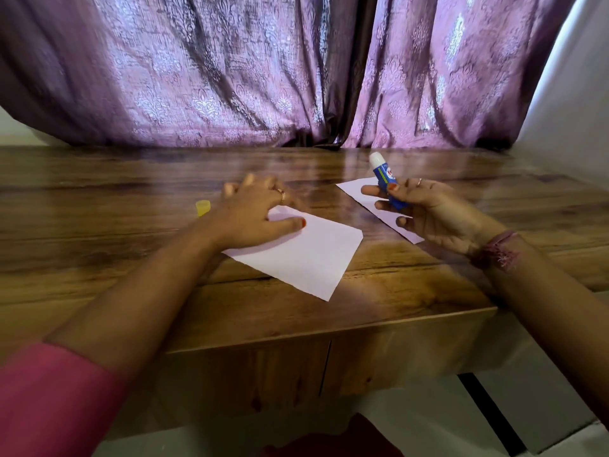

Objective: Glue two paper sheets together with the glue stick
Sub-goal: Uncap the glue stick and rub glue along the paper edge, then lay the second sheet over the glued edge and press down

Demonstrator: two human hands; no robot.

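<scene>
My left hand rests on the near sheet, fingers spread and fairly straight, thumb flat on the paper; the fingertips reach past the sheet's far edge onto the table. The hand covers the sheet's far left corner. This sheet lies flat and turned at an angle, one corner pointing toward me. My right hand is raised above the second sheet, palm facing left, and grips the glue stick between thumb and fingers. The stick is tilted, its white glue tip exposed and pointing up and away from me, its blue body in my grip. It touches neither sheet. The second sheet lies flat on the table to the right of the first, apart from it, partly hidden behind my right hand. The yellow cap stands on the table just left of my left hand. A purple curtain hangs behind the table.
</scene>
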